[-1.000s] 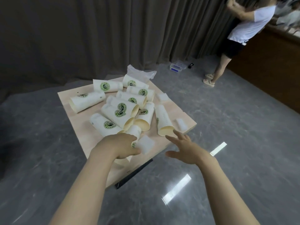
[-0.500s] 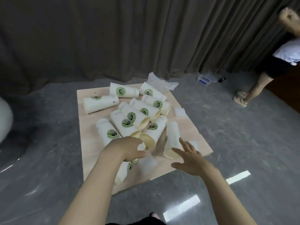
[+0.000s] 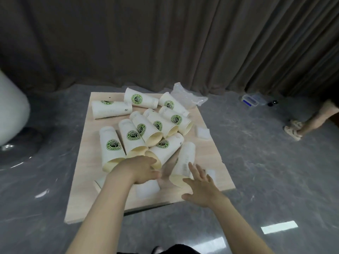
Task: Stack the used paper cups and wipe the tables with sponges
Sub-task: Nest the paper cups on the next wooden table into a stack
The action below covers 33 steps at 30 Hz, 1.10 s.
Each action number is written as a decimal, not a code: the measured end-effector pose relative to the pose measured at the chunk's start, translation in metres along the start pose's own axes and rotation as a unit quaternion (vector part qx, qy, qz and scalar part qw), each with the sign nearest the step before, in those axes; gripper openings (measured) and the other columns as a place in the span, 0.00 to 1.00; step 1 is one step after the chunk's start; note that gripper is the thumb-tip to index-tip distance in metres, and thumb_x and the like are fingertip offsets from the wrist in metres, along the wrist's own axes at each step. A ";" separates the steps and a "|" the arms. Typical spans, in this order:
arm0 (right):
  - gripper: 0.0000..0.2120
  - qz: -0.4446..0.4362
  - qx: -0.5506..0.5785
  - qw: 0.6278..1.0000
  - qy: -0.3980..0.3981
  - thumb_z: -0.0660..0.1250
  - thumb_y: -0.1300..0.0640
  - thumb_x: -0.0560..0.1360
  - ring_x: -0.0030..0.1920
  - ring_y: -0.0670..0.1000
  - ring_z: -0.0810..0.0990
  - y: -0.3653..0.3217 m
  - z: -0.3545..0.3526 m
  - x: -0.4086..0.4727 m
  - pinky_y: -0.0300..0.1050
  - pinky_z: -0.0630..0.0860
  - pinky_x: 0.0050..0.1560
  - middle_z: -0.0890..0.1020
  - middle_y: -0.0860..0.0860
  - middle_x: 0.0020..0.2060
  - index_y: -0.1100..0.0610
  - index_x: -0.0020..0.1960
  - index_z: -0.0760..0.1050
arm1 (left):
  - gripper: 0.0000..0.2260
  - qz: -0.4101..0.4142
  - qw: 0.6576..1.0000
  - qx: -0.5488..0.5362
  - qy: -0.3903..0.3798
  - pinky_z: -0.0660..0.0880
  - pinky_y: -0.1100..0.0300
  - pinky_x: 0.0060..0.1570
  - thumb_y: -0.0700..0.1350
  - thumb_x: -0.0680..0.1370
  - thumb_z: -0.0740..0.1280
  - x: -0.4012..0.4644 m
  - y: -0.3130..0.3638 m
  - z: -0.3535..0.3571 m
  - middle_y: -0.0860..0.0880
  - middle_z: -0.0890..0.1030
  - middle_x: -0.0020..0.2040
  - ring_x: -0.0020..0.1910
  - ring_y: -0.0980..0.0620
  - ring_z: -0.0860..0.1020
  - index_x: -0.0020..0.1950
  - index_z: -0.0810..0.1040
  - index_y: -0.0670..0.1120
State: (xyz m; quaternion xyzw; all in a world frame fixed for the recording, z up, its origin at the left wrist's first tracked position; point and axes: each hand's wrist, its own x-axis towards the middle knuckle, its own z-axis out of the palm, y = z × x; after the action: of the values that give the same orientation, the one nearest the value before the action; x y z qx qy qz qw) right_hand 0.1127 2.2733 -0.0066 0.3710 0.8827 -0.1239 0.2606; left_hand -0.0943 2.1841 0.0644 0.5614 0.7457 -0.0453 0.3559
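Paper cups (image 3: 146, 129) beneath two outstretched hands: left (image 3: 141, 169) grasp unclear, right (image 3: 201, 186) open, fingers spread.

Dim indoor view, soft and slightly blurred throughout.

Bright glare patches lie on the glossy floor (image 3: 256, 147) below and right of the right hand (image 3: 201, 189); the left hand (image 3: 139, 169) shows slight motion blur, the curtain (image 3: 165, 43) beyond both hands is dark, and lines bow toward the edges.
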 end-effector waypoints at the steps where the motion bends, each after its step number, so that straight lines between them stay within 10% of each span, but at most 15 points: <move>1: 0.27 -0.004 -0.003 1.000 0.001 0.61 0.44 0.77 0.76 0.55 0.32 0.002 0.002 0.003 0.60 0.44 0.75 0.33 0.51 0.76 0.51 0.74 0.62 | 0.25 -0.004 1.000 -0.003 0.002 0.67 0.57 0.59 0.60 0.79 0.58 0.000 0.002 0.002 0.50 0.67 0.72 0.68 0.50 0.68 0.73 0.65 0.51; 16: 0.25 -0.001 0.038 0.997 0.068 0.61 0.44 0.77 0.76 0.52 0.32 0.017 0.005 0.007 0.59 0.43 0.74 0.30 0.45 0.74 0.55 0.69 0.62 | 0.24 -0.009 0.999 0.013 0.032 0.70 0.52 0.60 0.59 0.79 0.58 0.008 -0.004 0.001 0.47 0.66 0.69 0.64 0.47 0.71 0.74 0.63 0.53; 21: 0.36 0.019 0.168 0.980 0.102 0.61 0.41 0.77 0.76 0.48 0.35 0.016 -0.027 -0.017 0.56 0.46 0.74 0.36 0.41 0.76 0.50 0.78 0.47 | 0.33 0.061 0.997 0.015 0.042 0.66 0.53 0.65 0.56 0.78 0.64 0.019 0.004 0.002 0.50 0.57 0.76 0.72 0.49 0.62 0.78 0.51 0.54; 28: 0.37 0.006 0.399 0.911 0.107 0.70 0.60 0.74 0.72 0.41 0.55 0.018 -0.055 -0.051 0.31 0.55 0.64 0.56 0.42 0.74 0.52 0.77 0.53 | 0.47 0.197 0.976 -0.018 0.087 0.57 0.54 0.71 0.53 0.72 0.72 0.025 0.025 0.019 0.58 0.46 0.78 0.75 0.55 0.55 0.77 0.39 0.58; 33: 0.33 0.017 0.420 0.901 0.109 0.73 0.62 0.72 0.63 0.43 0.68 0.014 -0.058 -0.066 0.32 0.63 0.60 0.65 0.41 0.65 0.54 0.73 0.63 | 0.46 0.248 0.952 -0.135 0.121 0.54 0.63 0.71 0.53 0.72 0.74 0.016 0.032 0.027 0.62 0.48 0.77 0.75 0.62 0.50 0.77 0.43 0.59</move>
State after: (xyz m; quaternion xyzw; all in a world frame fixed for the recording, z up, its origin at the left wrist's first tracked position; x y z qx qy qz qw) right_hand 0.1403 2.2681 0.0778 0.4717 0.7653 -0.4377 -0.0157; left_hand -0.0552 2.1967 0.0460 0.6770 0.6193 0.2134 0.3356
